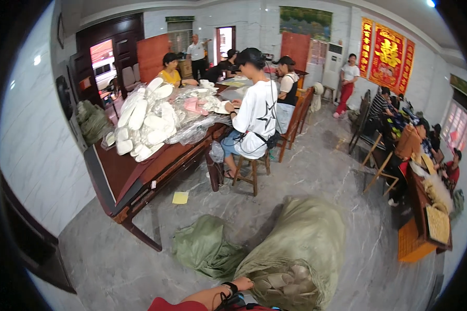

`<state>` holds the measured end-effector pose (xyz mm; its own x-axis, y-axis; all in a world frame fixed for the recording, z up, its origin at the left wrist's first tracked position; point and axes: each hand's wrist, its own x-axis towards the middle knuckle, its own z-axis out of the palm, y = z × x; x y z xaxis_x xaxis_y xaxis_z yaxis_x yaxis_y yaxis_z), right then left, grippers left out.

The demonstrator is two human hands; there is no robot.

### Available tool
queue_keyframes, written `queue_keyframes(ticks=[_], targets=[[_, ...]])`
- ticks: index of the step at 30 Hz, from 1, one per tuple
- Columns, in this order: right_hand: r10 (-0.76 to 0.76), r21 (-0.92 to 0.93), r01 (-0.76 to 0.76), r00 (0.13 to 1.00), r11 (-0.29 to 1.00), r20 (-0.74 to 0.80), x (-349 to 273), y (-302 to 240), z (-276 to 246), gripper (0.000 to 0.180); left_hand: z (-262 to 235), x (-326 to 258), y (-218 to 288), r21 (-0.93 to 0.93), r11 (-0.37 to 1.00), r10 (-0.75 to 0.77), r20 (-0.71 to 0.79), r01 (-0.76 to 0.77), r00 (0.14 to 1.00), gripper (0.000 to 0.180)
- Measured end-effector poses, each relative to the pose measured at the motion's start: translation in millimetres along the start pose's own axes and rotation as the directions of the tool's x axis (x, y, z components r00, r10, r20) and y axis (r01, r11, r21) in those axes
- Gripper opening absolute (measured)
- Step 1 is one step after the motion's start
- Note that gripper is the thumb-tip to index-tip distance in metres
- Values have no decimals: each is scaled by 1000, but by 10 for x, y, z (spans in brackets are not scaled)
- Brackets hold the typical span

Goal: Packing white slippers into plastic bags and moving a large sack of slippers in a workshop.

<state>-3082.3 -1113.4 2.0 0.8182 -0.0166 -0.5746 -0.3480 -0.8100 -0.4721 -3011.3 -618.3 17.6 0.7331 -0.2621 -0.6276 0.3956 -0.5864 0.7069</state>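
Grip: one hand, side unclear, rests on the sack mouth; fingers hidden, hold cannot be told.
Sack: large green woven sack on the floor, open, holding white pieces.
Beside: crumpled green sack, touching.
Beyond: long wooden table piled with white pieces.

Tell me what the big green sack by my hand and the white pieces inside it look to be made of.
The big green sack looks like thin woven plastic mesh: dull, crumpled, slightly see-through. The white pieces in its open mouth seem foam or soft fabric, matte and flat, though the material is unclear. The right hand rests at the sack's opening.
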Motion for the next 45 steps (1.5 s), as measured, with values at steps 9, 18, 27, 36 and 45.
queue_keyframes(ticks=[9,18,27,36,45], targets=[[17,26,-16,999,1000,-49,-1469,-605,1234,36,-201,-1050,-864,-90,992,-88,-49,84,995,40],[108,76,-104,993,992,-49,-2986,-608,2284,30,1,-2254,-1350,-104,983,-160,-72,152,984,36],[191,31,-189,979,981,-71,-4533,-1360,3371,25,-140,-3219,-2439,-26,999,-33,-172,29,985,34],[249,1,-249,968,969,14,-5487,-2296,4879,31,-623,-4111,-3630,-260,964,-73,-37,61,997,21],[347,275,-313,934,909,-83,-6207,-2774,6142,26,-892,-4379,-5050,422,731,420,340,-536,841,35]])
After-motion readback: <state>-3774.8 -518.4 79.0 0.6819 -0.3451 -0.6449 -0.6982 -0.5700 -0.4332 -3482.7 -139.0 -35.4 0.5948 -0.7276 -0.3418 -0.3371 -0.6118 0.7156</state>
